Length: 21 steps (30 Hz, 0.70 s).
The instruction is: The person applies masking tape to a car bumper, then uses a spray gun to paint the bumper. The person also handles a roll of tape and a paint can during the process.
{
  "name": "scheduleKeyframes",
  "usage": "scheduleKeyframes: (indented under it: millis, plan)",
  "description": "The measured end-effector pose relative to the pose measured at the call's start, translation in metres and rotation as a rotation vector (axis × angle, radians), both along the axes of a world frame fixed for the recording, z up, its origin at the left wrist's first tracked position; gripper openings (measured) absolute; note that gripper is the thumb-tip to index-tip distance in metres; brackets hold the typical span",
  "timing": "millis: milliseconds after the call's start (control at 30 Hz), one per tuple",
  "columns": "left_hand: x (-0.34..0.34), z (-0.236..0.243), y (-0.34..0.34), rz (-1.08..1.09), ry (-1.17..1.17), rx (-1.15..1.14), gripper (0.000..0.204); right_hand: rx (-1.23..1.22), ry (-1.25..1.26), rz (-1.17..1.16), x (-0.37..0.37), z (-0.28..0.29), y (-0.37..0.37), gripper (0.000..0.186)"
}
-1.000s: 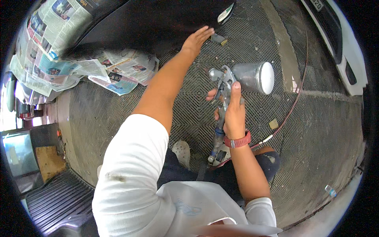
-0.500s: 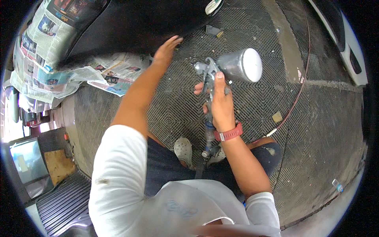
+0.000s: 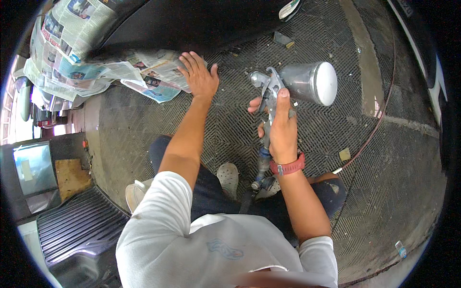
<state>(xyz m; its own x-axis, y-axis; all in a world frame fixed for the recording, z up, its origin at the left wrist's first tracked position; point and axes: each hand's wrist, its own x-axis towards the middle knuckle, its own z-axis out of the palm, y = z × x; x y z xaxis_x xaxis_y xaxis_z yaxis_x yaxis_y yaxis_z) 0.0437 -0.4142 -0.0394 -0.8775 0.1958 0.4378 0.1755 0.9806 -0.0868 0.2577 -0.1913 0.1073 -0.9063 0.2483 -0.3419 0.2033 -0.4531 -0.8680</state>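
Note:
My right hand (image 3: 283, 125) grips a metal spray gun (image 3: 272, 96) by its handle. A silver paint cup (image 3: 302, 82) with a white end sticks out from the gun to the right, and a hose fitting (image 3: 264, 161) hangs below the handle. My left hand (image 3: 199, 74) is open, fingers spread, at the lower edge of a black car panel (image 3: 192, 24). Beneath that hand lies newspaper (image 3: 161, 72) along the panel's edge; whether the fingers press on it or hover I cannot tell.
Newspaper sheets (image 3: 62, 53) cover the area left of the panel. A thin red hose (image 3: 370, 137) runs over the patterned floor (image 3: 384, 192) at the right. A yellowish block (image 3: 345, 154) and a plastic bottle (image 3: 400, 249) lie there. A ribbed black truck bed (image 3: 77, 221) stands at lower left.
My left hand has come back from the panel's edge toward the newspaper, its fingers now spread. The spray gun stays in my right hand, and the whole view has shifted slightly.

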Motion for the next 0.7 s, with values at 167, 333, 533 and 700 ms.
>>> scheduleKeyframes:
  millis: [167,333,533,700]
  plan:
    - [-0.030,-0.012,0.097,0.056,0.153,0.733,0.110,-0.003,0.029,0.015,-0.001,0.000,-0.003,0.072]
    - [-0.047,0.018,0.159,0.084,-0.524,2.222,0.121,-0.008,0.129,0.057,0.002,0.014,-0.002,0.075]
    - [-0.038,0.128,0.102,0.201,0.153,1.324,0.108,0.108,0.296,0.053,0.003,0.038,0.005,0.080]
    - [-0.049,0.179,0.053,0.204,0.464,0.588,0.098,0.152,0.331,0.103,0.003,0.046,0.008,0.079]
